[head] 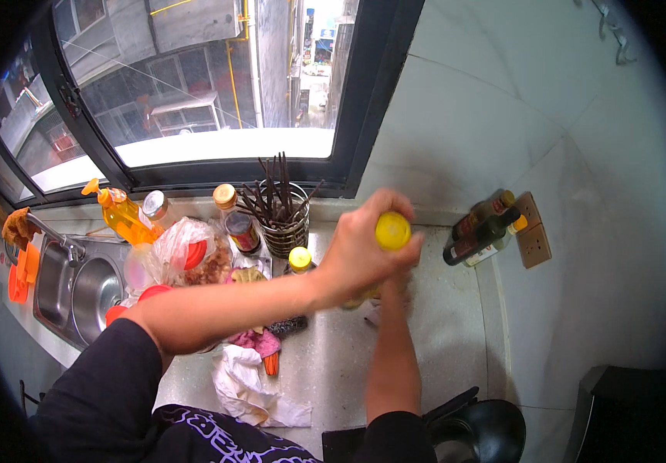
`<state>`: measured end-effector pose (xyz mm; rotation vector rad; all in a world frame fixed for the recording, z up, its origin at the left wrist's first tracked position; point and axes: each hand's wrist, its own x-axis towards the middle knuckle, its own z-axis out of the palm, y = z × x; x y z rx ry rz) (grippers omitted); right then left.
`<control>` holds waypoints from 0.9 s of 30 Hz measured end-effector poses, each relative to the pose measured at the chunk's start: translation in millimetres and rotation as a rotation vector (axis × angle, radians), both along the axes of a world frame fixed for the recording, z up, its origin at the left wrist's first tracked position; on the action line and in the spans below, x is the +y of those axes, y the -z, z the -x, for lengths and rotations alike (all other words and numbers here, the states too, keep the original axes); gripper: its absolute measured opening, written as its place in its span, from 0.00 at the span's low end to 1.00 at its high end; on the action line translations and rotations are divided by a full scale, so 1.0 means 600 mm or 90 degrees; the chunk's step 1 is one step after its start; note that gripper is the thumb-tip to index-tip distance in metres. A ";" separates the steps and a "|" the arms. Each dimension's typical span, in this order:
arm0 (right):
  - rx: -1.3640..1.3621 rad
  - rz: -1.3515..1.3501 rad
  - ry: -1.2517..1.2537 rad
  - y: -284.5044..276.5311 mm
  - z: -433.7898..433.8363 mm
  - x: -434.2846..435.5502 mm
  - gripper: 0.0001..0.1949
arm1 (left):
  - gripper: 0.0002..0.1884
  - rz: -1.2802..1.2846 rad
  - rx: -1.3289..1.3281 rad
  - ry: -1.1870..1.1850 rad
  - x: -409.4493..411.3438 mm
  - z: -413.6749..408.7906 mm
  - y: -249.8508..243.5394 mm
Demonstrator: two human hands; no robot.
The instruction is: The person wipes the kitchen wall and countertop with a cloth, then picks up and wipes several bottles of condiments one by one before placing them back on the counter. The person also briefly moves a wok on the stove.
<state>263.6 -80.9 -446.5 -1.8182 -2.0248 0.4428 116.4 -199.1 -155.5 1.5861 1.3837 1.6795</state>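
My left hand (362, 243) is wrapped around the top of a container, probably a bottle, whose round yellow cap (392, 231) shows between thumb and fingers. My left wrist and hand cover most of its body. Just below and behind it is my right hand (395, 283), largely hidden and blurred, so its grip cannot be made out. A greyish scrap (372, 315) shows beside my right wrist, too blurred to name. Left of my hands stands another bottle with a yellow cap (300, 258), partly covered by my left forearm.
A metal holder (286, 237) of dark chopsticks stands by the window. Dark bottles (480, 234) lean near the wall socket (532, 231). Leftward are an orange soap bottle (124, 217), plastic bags (185, 249) and a steel sink (95, 289). A white cloth (243, 385) and black pan (477, 431) lie nearer me.
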 end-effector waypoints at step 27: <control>0.048 -0.130 0.389 -0.365 -0.149 0.143 0.46 | 0.26 0.221 0.055 -0.053 0.166 0.124 0.151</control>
